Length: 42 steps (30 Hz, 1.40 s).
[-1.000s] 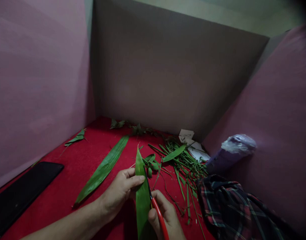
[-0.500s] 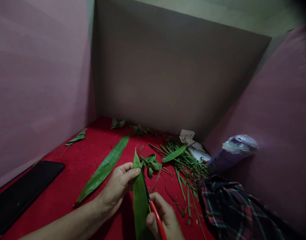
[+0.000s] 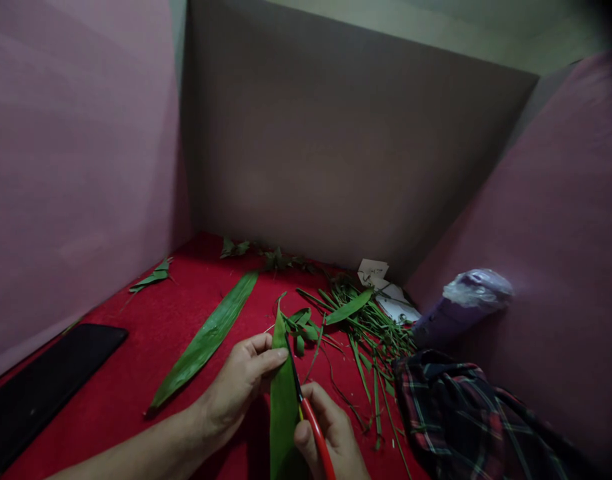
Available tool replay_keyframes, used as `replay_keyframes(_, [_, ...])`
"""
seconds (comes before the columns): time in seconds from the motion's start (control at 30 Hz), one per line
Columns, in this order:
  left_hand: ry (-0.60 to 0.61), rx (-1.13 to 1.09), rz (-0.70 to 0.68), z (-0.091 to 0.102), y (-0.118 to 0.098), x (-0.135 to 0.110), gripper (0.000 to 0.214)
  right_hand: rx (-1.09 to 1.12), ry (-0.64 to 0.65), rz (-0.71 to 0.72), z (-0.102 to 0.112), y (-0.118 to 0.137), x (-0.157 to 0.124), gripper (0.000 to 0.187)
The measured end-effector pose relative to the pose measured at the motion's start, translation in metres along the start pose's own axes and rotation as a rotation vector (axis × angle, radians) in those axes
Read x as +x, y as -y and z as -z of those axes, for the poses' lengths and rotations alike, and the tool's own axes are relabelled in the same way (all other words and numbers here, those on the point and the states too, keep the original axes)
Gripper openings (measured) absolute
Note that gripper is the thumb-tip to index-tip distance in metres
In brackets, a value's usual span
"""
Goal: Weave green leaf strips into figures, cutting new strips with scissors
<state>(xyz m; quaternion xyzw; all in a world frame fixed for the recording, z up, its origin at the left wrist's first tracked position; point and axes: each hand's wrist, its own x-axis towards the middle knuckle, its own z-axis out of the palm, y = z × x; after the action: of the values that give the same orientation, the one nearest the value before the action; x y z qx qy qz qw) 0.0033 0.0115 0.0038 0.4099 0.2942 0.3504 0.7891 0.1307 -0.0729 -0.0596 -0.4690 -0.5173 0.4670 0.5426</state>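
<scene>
My left hand (image 3: 246, 380) pinches a long green leaf (image 3: 282, 413) between thumb and fingers, near its pointed upper end. The leaf stands nearly upright, and its lower end runs out of view. My right hand (image 3: 331, 433) is closed around red-handled scissors (image 3: 313, 427). Their dark, narrow blades lie along the leaf's right edge, the tips close to my left thumb. Just beyond the leaf's tip is a small clump of cut leaf pieces (image 3: 303, 323). Another long leaf (image 3: 206, 340) lies flat on the red cloth, left of my left hand.
A heap of green stems (image 3: 371, 327) lies at the right, with white papers (image 3: 396, 303) behind it. Nearby are a purple plastic-topped container (image 3: 456, 310) and plaid fabric (image 3: 466, 413). A black flat object (image 3: 51, 373) lies left on the red cloth (image 3: 181, 300). Walls enclose three sides.
The held leaf and my left hand have shifted slightly right and down. The scissors remain against the leaf's right edge, and a thin sliver shows near its tip.
</scene>
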Motion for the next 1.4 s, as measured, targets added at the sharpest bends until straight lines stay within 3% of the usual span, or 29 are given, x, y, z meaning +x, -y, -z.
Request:
replay_keyframes(0.37, [0.065, 0.050, 0.034, 0.002, 0.002, -0.001, 0.014, -0.034, 0.000, -0.003, 0.001, 0.009, 0.002, 0.049])
replay_keyframes(0.57, [-0.021, 0.047, -0.065, 0.001, -0.008, 0.000, 0.017, -0.038, 0.001, -0.022, -0.001, 0.008, 0.000, 0.051])
replay_keyframes(0.83, [-0.070, 0.036, -0.094, 0.005, -0.007, 0.003, 0.018, -0.061, 0.010, -0.043, -0.002, 0.007, -0.001, 0.050])
replay_keyframes(1.4, [-0.024, -0.013, 0.005, -0.003, 0.000, -0.002, 0.018, -0.040, -0.032, -0.022, -0.001, 0.008, 0.001, 0.050])
